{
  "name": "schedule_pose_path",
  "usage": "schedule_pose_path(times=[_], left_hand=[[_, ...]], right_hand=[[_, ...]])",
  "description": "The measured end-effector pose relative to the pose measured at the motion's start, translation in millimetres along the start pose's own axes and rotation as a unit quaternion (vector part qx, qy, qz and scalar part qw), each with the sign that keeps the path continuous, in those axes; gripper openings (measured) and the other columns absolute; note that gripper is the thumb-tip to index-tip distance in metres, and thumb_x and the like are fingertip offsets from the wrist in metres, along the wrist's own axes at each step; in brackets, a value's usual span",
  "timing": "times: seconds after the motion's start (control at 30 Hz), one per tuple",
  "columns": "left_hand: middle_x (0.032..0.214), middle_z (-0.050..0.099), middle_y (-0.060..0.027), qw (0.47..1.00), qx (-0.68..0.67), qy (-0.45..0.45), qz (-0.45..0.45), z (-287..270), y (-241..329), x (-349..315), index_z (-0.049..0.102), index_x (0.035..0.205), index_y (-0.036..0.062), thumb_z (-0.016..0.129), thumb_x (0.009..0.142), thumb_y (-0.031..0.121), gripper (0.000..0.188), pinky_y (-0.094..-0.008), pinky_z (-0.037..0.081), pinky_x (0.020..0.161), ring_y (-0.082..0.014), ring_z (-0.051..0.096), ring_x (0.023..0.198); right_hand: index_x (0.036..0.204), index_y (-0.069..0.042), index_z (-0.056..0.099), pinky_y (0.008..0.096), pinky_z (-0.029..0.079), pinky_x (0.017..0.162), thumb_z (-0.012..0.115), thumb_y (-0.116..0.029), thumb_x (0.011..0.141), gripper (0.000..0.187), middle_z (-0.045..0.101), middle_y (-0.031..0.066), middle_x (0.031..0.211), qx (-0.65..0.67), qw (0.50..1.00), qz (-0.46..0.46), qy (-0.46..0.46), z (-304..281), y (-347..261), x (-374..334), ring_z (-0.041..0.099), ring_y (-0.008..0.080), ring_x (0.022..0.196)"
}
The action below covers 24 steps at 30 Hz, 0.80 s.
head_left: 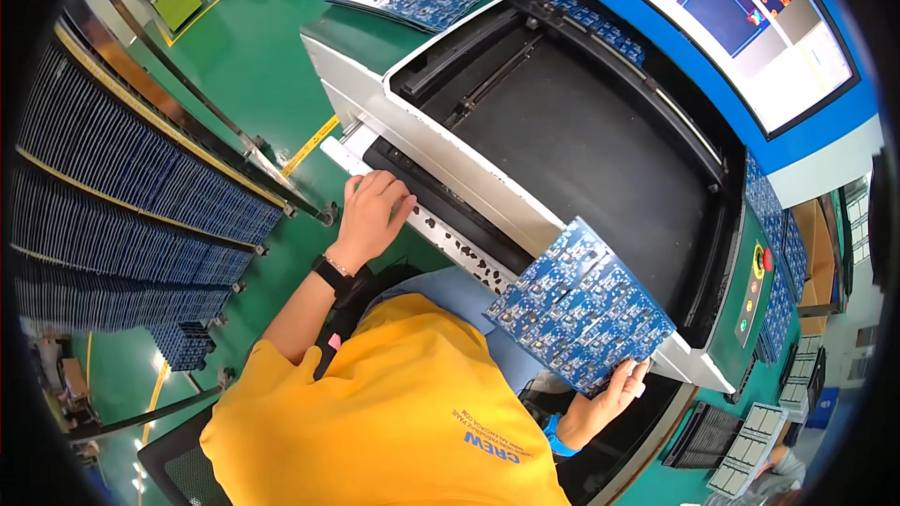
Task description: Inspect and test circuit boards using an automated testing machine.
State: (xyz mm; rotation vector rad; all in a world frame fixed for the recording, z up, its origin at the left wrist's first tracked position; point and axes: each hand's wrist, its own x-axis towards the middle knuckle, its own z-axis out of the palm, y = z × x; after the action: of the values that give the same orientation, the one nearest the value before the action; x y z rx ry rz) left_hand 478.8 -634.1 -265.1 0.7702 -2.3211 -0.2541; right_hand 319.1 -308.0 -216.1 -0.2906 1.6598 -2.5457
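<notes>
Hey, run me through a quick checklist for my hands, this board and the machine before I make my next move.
1. Right hand on the blue circuit board: ok, it holds the lower right edge.
2. Left hand away from the white rail: not ok, it is at the rail.
3. Board wholly over the black bed: not ok, it overlaps the machine's front edge in this view.
4. Red button uncovered: ok, in plain sight.
5. Screen lit: ok.
6. Board's underside undamaged: cannot tell, it is hidden.
</notes>
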Motion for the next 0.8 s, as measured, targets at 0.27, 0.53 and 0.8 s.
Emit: schedule_pose_path(times=[0.27, 0.53, 0.8], left_hand=[[0.101, 0.057, -0.0091, 0.996, -0.017, 0.05, -0.072, 11.3, -17.9, 7.9, 0.057, 0.101, 0.0074, 0.065, 0.079, 0.016, 0.024, -0.0389, 0.033, 0.091, -0.0274, 0.051, 0.103], [0.105, 0.056, -0.0147, 0.984, -0.073, 0.151, -0.067, 37.6, -34.8, 5.1, 0.048, 0.12, 0.0018, 0.062, 0.079, 0.008, 0.044, -0.04, 0.037, 0.091, -0.033, 0.051, 0.102], [0.107, 0.055, -0.0154, 0.982, -0.08, 0.144, -0.091, 34.3, -29.2, 1.4, 0.048, 0.119, -0.0011, 0.058, 0.082, 0.002, 0.038, -0.0372, 0.038, 0.092, -0.0304, 0.052, 0.101]], right_hand=[[0.13, -0.003, 0.045, 0.0324, 0.046, 0.088, 0.055, -0.021, 0.093, 0.042, 0.054, 0.0092, 0.121, -0.009, 0.998, -0.016, 0.06, -4.3, -7.5, 14.8, 0.055, 0.0185, 0.106], [0.132, -0.001, 0.044, 0.0345, 0.045, 0.091, 0.059, -0.017, 0.089, 0.049, 0.051, 0.0116, 0.126, -0.033, 0.984, 0.022, 0.176, -5.7, -12.3, 12.7, 0.053, 0.0227, 0.111], [0.132, 0.0, 0.044, 0.0377, 0.05, 0.087, 0.053, -0.014, 0.087, 0.048, 0.05, 0.0111, 0.127, 0.064, 0.994, 0.035, 0.076, -19.7, -12.5, 12.0, 0.053, 0.023, 0.112]])
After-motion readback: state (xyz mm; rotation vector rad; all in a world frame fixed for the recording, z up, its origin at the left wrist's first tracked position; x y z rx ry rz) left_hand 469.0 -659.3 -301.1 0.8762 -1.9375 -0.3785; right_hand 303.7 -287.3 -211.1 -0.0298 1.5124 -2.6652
